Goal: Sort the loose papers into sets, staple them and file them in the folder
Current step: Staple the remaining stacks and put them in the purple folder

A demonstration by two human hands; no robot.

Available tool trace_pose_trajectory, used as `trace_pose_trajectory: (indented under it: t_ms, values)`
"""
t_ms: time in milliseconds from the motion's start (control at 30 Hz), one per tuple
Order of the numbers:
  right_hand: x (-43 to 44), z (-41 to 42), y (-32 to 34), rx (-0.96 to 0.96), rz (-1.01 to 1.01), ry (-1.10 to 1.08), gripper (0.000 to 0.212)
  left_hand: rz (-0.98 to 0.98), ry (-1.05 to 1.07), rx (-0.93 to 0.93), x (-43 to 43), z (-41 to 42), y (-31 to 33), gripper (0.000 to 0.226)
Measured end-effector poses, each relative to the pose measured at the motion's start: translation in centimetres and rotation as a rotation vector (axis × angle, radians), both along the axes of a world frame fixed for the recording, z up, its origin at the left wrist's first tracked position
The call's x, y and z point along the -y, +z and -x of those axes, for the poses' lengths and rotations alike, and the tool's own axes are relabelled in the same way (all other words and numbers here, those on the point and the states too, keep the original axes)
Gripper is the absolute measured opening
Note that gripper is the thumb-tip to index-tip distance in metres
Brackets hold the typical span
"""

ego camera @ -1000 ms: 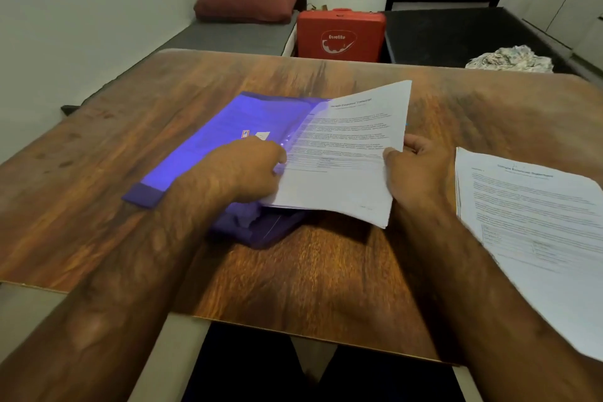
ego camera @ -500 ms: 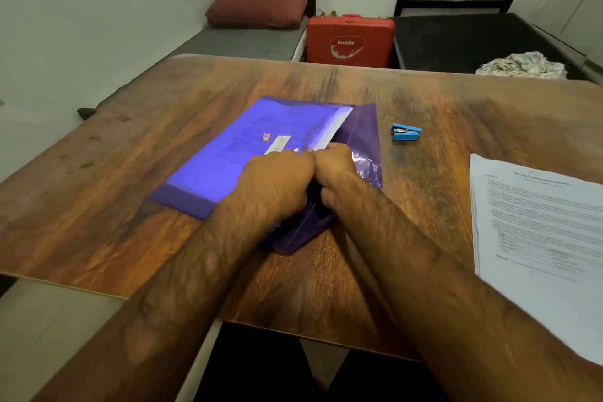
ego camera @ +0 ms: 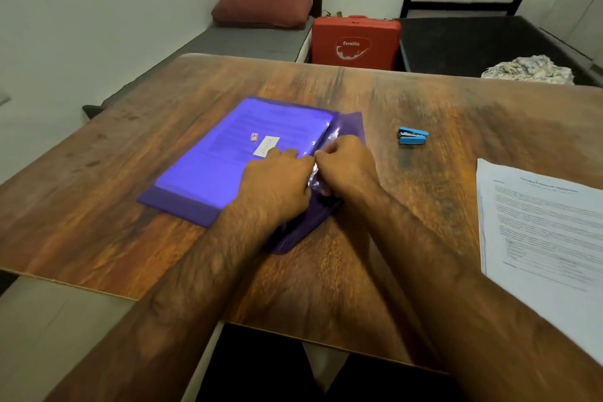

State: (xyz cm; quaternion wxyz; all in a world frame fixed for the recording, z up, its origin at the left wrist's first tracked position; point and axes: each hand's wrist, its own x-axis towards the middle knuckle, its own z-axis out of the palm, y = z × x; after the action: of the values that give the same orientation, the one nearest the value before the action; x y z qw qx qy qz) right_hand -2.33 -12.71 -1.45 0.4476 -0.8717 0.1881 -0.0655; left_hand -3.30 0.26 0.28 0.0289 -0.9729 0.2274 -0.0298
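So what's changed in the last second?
The paper set, held in the air by both hands a second ago, has slid leftward, fully into the folder. The left hand now rests on the folder and the right hand pinches its flap. The stapler and the stack at right stayed put.

A home bedroom — two beds (ego camera: 254, 39) with a pillow (ego camera: 261, 8) beside a wooden table (ego camera: 98, 206) — white walls behind.

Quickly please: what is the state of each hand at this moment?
Left hand: rests on the purple folder; whether it grips cannot be told.
Right hand: closed, pinching the open edge of the purple folder.
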Motion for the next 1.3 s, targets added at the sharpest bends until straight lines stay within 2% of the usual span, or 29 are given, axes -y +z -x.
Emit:
trace_pose_trajectory:
  t_ms: [133, 233, 333, 433, 533, 600, 700, 767, 933, 1067, 1233, 1300]
  values:
    - [3.7, 1.8, -0.8, 0.098, 0.01, -0.129, 0.015, 0.186, -0.086, 0.014, 3.9, 0.8, -0.6, 0.022]
    - [7.9, 4.9, -0.8, 0.138, 0.126, -0.192, 0.013, 0.312, -0.121, -0.022, 8.6, 2.0, -1.0, 0.023]
    - [12.5, 8.5, -0.8, 0.09, 0.178, -0.3, 0.013, 0.244, -0.171, 0.007, 13.5, 3.1, -1.6, 0.038]
    - [16.9, 12.5, -1.4, 0.011, 0.315, -0.453, 0.019, 0.195, -0.194, -0.111, 18.1, 4.1, -2.8, 0.054]
    - [20.5, 15.9, -2.7, -0.01, 0.338, -0.6, 0.015, 0.144, -0.197, -0.171, 22.0, 5.4, -4.2, 0.068]
    - [21.4, 16.5, -3.5, -0.016, 0.344, -0.61, 0.014, 0.129, -0.212, -0.12, 23.4, 6.1, -5.0, 0.074]
    - [21.8, 16.2, -3.7, 0.008, 0.33, -0.589, 0.014, 0.176, -0.212, -0.075, 24.8, 6.6, -6.0, 0.07]
    - [21.5, 15.7, -3.7, 0.022, 0.318, -0.58, 0.014, 0.299, -0.199, -0.125, 25.0, 6.6, -6.1, 0.063]
    - [20.8, 15.3, -3.7, 0.048, 0.282, -0.592, 0.014, 0.756, -0.2, -0.375, 25.6, 6.6, -6.6, 0.047]
    - [20.1, 15.1, -3.7, 0.104, 0.175, -0.622, 0.013, 1.12, -0.129, -0.651, 24.7, 6.4, -5.9, 0.047]
    - [18.2, 14.5, -3.7, 0.203, 0.02, -0.56, 0.011, 1.398, -0.023, -0.761, 22.6, 5.3, -4.3, 0.048]
    - [17.1, 14.0, -3.9, 0.259, -0.095, -0.504, 0.012, 1.502, 0.068, -0.879, 21.6, 4.7, -3.9, 0.049]
